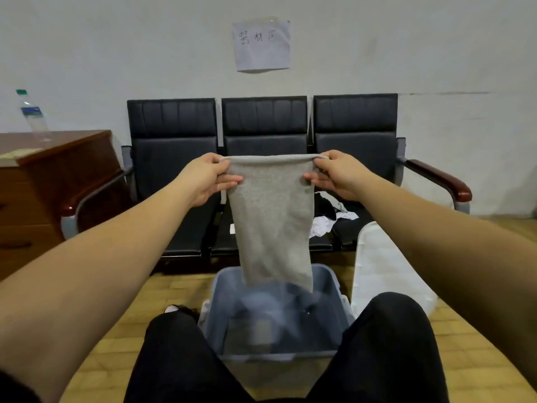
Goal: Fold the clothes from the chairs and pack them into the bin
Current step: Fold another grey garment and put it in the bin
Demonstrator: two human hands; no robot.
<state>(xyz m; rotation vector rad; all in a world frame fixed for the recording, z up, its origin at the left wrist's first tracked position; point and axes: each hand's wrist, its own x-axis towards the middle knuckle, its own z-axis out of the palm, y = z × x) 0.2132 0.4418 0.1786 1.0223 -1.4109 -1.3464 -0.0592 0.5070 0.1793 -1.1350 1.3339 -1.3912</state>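
Left hand and right hand each pinch a top corner of the grey garment, fingers curled on the folded top edge. Cloth hangs flat between and below both hands, lower hem dipping into the blue bin between the knees. More clothes lie on the right-hand chair seat.

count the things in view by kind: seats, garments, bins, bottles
black padded seats: 3
garments: 2, a grey cloth held up and a black and white heap on the right seat
grey plastic bin: 1
clear plastic bottle: 1
total: 7
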